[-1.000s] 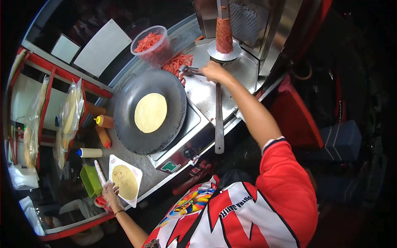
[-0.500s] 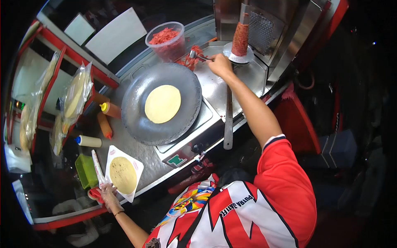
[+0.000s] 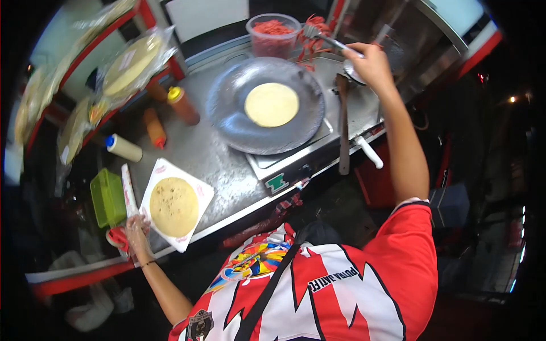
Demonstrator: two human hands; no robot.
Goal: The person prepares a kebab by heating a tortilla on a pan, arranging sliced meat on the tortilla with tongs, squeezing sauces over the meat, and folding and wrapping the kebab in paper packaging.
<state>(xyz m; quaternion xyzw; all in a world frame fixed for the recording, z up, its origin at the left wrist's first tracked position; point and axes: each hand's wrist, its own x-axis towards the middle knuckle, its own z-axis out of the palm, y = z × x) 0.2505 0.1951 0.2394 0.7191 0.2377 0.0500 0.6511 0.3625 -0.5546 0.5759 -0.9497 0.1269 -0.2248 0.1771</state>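
Observation:
My right hand [image 3: 369,65] is closed round the handle of metal tongs [image 3: 335,44], raised at the back right. Red shredded meat [image 3: 314,54] hangs from their tip beside the clear tub [image 3: 273,48] of the same shreds. A pale flatbread [image 3: 272,105] lies flat on the dark round griddle [image 3: 224,116]. My gloved left hand [image 3: 137,232] is low at the counter's front edge, at the lower end of a white paper roll [image 3: 128,190] and beside a red cloth [image 3: 118,237]. Its grip is unclear. Right of it, a browned flatbread [image 3: 174,206] lies on printed white paper [image 3: 199,190].
Squeeze bottles [image 3: 183,107] stand or lie left of the griddle. A green plastic box [image 3: 107,198] sits at the left. Bagged flatbreads [image 3: 131,65] fill the rack. A long spatula [image 3: 344,128] and a white knife handle [image 3: 369,152] jut over the front edge.
My right hand has lifted the tongs with the red shreds from the metal tray. The view has turned, bringing a white knife handle into sight. My left hand stays by the paper roll.

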